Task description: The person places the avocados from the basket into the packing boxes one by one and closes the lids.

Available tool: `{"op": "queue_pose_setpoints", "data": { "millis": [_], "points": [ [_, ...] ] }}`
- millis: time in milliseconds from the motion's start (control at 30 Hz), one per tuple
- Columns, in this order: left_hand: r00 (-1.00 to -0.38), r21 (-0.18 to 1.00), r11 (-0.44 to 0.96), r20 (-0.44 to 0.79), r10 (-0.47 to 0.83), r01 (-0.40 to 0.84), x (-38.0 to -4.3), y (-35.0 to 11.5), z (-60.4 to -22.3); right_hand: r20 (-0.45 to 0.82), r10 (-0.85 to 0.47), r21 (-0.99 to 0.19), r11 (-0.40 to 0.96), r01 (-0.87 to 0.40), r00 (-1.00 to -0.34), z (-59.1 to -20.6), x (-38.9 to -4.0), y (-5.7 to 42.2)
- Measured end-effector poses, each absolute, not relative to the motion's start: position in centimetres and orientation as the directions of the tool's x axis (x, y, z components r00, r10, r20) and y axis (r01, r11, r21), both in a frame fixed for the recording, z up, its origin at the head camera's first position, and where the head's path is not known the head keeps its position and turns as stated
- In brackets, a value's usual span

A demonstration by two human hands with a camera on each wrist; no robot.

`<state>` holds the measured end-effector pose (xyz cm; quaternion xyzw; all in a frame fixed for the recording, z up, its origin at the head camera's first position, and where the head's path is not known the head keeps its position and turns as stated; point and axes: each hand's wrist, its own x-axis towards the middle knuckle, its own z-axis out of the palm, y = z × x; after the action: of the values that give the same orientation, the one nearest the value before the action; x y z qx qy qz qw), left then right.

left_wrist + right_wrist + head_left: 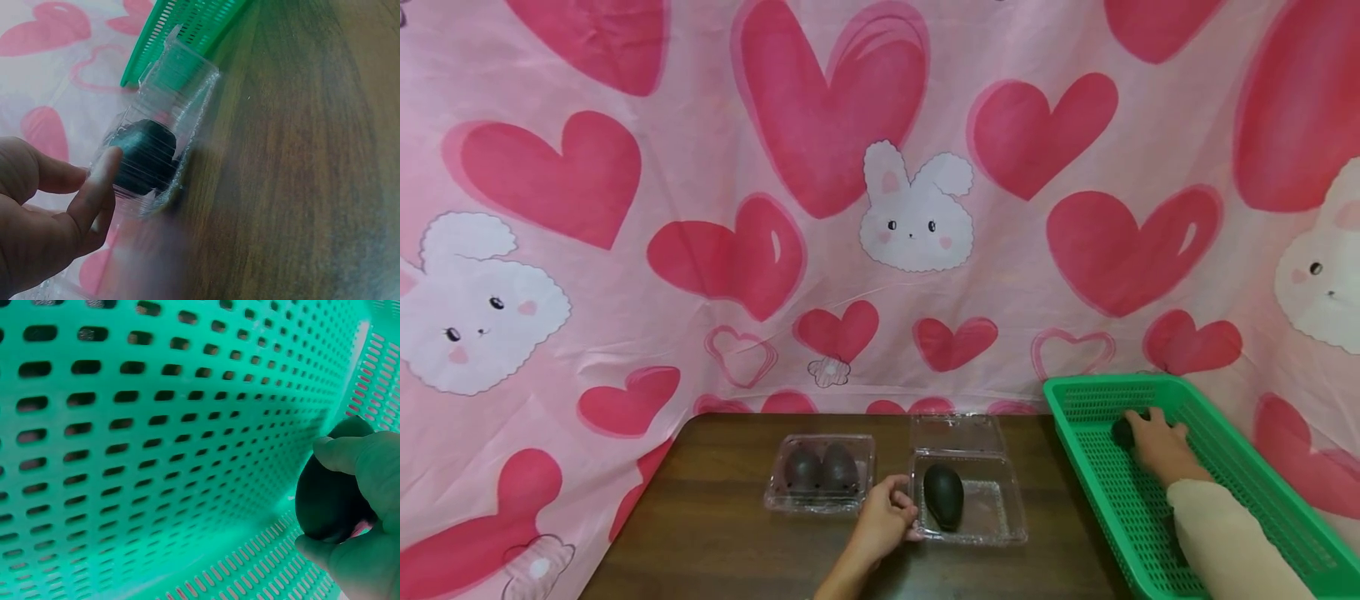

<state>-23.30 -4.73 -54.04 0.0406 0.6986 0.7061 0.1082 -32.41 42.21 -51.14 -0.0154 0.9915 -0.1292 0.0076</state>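
My right hand (1161,446) is inside the green basket (1078,467), gripping a dark avocado (331,500) between thumb and fingers. On the table, an open clear plastic clamshell box (988,533) has its lid folded back and one avocado (943,497) lying in its left half. At that box's left side, my left hand (886,517) pinches the wall between thumb and fingers, as the left wrist view shows. Further left, a lidded clear box (820,500) contains two avocados, dimly seen through the plastic.
The basket stands along the right of the wooden table (722,533). Another dark shape in it is mostly hidden by my right sleeve (1225,533). A pink cloth (820,292) with hearts and rabbits hangs behind the table and at both sides.
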Motion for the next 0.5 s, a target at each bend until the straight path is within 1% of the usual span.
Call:
{"op": "queue_pose_setpoints", "data": {
  "millis": [300,500],
  "points": [
    [-0.972,0.996,-0.015,-0.080,0.222,-0.086,-23.5,-4.7,-54.5,0.101,-0.067,-0.213,0.973,-0.087,-0.993,-49.4,-31.7,41.6],
    [-0.973,0.997,-0.019,-0.070,0.222,-0.076,-23.6,-4.7,-54.5,0.196,-0.094,-0.127,0.985,-0.121,-0.976,-48.8,-31.7,41.0]
  ]
}}
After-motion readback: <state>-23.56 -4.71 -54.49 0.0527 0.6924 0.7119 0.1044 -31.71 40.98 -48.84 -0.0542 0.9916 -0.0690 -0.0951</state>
